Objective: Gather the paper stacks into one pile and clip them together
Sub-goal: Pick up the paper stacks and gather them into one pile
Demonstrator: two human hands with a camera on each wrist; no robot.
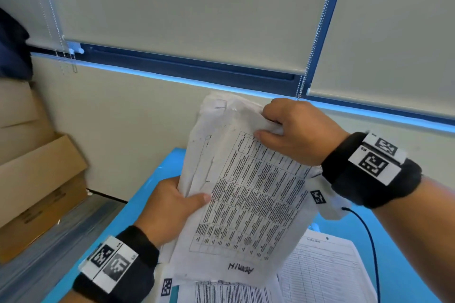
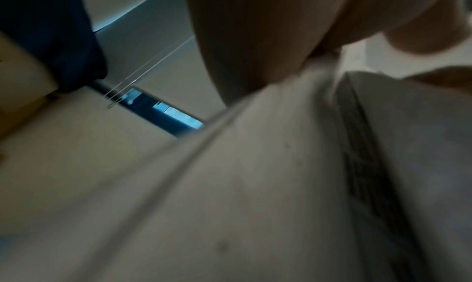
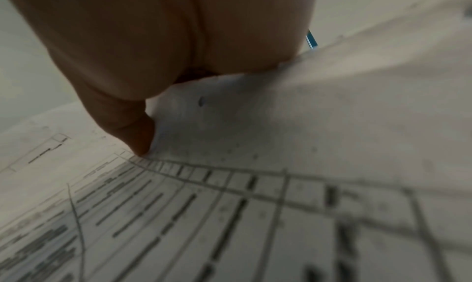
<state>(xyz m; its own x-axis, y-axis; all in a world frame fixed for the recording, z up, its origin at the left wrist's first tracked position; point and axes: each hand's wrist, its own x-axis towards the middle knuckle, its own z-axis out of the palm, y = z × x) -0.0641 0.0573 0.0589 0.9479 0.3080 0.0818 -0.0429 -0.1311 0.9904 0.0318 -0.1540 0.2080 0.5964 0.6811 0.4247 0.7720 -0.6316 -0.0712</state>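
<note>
A: Holding paper stack tilted above blue table: left hand grips its side, right hand pinches top edge.

B: Around? I see loose sheets beneath, cardboard boxes left.

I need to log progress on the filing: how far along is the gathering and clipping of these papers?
Partly gathered. The left hand and right hand both grip a bundle of printed sheets lifted above the blue table. More papers lie on the table beneath, not yet joined. No clip shows in any view, so merging the rest, squaring the edges and clipping remain.
</note>
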